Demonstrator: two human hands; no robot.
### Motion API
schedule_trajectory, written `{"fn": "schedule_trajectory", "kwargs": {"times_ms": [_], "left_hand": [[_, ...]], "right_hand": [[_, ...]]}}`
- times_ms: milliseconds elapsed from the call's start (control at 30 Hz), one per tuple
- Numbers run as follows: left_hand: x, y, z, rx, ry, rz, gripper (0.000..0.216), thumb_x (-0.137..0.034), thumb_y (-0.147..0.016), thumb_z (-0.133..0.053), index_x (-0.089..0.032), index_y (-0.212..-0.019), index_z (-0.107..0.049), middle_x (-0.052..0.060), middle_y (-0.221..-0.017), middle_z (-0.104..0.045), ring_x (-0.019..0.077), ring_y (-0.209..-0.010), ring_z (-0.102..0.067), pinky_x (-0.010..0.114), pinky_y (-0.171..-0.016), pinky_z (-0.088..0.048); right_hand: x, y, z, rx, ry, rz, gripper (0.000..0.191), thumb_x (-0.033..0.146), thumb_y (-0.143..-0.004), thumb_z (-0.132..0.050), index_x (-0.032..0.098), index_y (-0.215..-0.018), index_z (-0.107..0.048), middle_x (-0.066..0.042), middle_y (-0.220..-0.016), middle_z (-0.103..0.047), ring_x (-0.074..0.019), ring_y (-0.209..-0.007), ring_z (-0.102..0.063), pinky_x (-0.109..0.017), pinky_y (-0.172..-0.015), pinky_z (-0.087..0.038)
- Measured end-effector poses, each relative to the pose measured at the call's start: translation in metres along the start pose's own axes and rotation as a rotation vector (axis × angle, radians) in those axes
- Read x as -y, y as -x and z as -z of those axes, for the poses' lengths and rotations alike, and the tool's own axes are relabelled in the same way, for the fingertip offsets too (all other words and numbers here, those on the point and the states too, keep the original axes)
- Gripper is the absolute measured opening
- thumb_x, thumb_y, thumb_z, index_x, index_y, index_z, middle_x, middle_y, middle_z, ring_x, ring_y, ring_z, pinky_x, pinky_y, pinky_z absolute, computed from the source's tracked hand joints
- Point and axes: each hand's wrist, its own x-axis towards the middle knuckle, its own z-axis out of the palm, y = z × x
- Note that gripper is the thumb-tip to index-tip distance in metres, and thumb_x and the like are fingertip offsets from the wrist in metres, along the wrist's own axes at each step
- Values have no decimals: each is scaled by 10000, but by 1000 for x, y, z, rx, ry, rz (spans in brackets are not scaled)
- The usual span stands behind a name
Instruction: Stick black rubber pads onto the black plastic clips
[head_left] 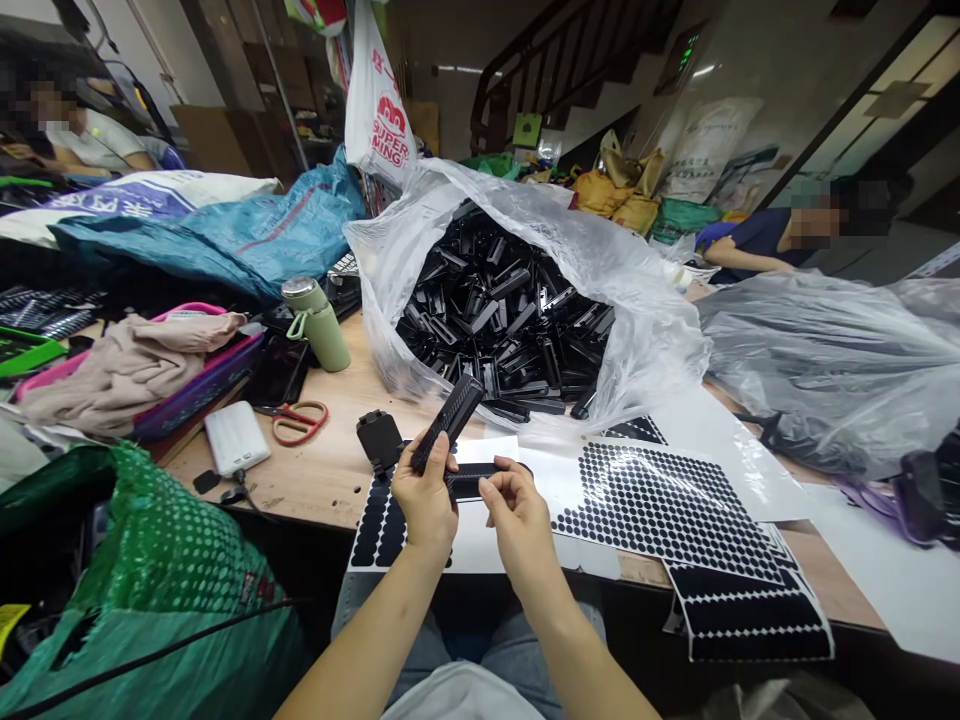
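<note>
- Fingers of the left hand (426, 500) are clamped on a tilted black part (454, 420), thumb on the near side, its free end leaning up and right.
- Opposite, I make out the right hand (525, 510) with thumb and forefinger pinched on a crosswise black part (466, 482); whether the two parts join behind the left fingers, I cannot tell.
- Both parts are above the near edge of the desk (330, 490), left of its middle, over a sheet of black patches (381, 520).
- Farther back from that edge, a clear plastic bag (660, 340) gapes toward me, full of similar black pieces (510, 300).
- If the right pinch slackens, I judge the crosswise part could twist or drop past the near edge into the lap.
- A knock to the bag's low mouth could spill pieces onto the dotted sheet (660, 500).
- Toward the near right corner, a sheet of dark strips (757, 625) overhangs the edge; a brushing forearm could drag it off.
</note>
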Motion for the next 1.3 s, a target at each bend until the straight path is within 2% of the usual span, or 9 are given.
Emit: {"fn": "schedule_trajectory", "kwargs": {"times_ms": [433, 1100, 1300], "left_hand": [[5, -1, 2, -4, -4, -10, 347, -313, -610, -748, -150, -877, -597, -54, -549, -521, 60, -481, -464, 189, -493, -363], [3, 0, 1, -15, -2, -30, 319, -279, -599, -755, -142, -841, -599, -51, -560, -523, 58, -473, -459, 192, -496, -358], [3, 0, 0, -8, -10, -33, 331, -287, -602, -755, -140, -851, -595, -52, -552, -515, 59, -469, -455, 195, -487, -353]], "right_hand": [[-4, -1, -1, 7, -42, -39, 260, 408, -744, -571, 166, -669, -517, -112, -1203, -454, -46, -484, -433, -286, -519, -462], [-10, -2, -3, 0, 62, -15, 202, 359, -778, -535, 174, -701, -504, -88, -1193, -459, -52, -499, -435, -274, -526, -406], [-10, 1, -7, -14, 132, 21, 196, 354, -805, -502, 178, -718, -498, -90, -1179, -472, -68, -529, -458, -280, -575, -421]]}}
